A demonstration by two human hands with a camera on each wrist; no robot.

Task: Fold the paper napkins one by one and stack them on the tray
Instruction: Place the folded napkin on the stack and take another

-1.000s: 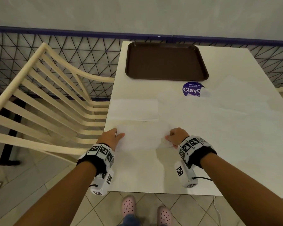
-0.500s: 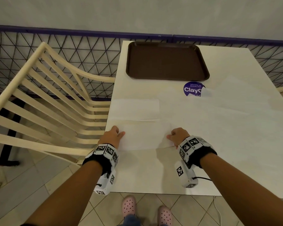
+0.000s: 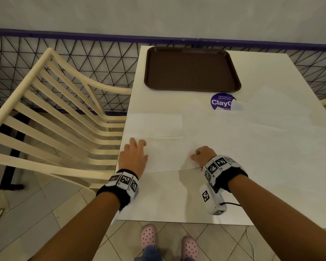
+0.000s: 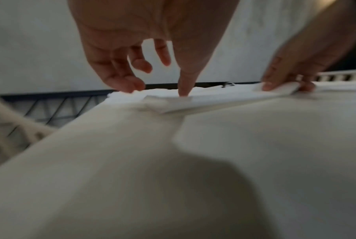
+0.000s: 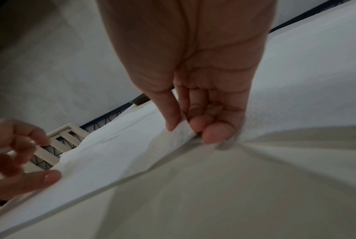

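A white paper napkin [image 3: 169, 155] lies flat near the front left of the white table [image 3: 177, 194]. My left hand [image 3: 134, 154] rests on its left edge with fingers stretched forward. In the left wrist view the thumb tip [image 4: 183, 94] presses the napkin [image 4: 214, 98]. My right hand [image 3: 202, 156] pinches the napkin's right edge between thumb and fingers, seen close in the right wrist view [image 5: 185, 127]. A brown tray [image 3: 192, 70] with nothing on it sits at the far edge. A folded napkin [image 3: 154, 125] lies just beyond the one I hold.
More white napkins [image 3: 262, 125] are spread over the right half of the table, one covering part of a purple round sticker [image 3: 221, 101]. A cream slatted chair [image 3: 55, 129] stands tight against the table's left side. A black wire fence [image 3: 83, 59] runs behind.
My left hand has slid forward along the napkin's left edge and its fingers have straightened. The right hand has kept its pinch in nearly the same place.
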